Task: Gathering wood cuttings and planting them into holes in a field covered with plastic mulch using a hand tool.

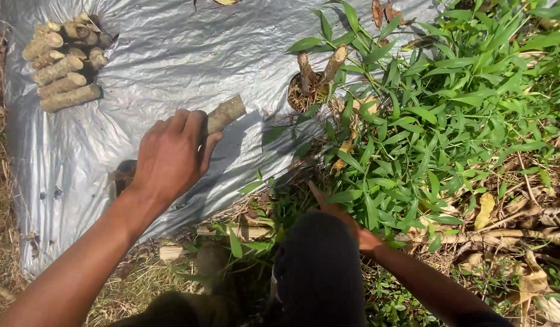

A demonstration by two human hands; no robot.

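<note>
Nearest the camera, by the person's dark knee (319,266), the right hand (352,227) is pressed low into the grass (449,121) just off the sheet's near edge. The knee and the leaves cover most of it, so I cannot tell whether its fingers are spread or curled.

Farther out, over the near-middle of the silver plastic sheet (171,54), the left hand (171,154) is wrapped tight around a cut stem piece (225,113). The fingers are clamped on its lower end and the pale, blunt top sticks out toward the sheet's right side. It looks woody and stiff, dry and rough-barked, so likely light and not prone to slipping or bending. A grip around the middle or lower end, as now, seems sound; the cut ends look like the parts most apt to chip.

Beyond that, at the sheet's right edge where it meets the grass, a small dark pot (304,94) holds two similar pieces standing upright and slightly tilted.

Farthest off, at the far left corner of the sheet, a pile (65,60) of the same stem pieces lies stacked side by side, well apart from the hand.
</note>
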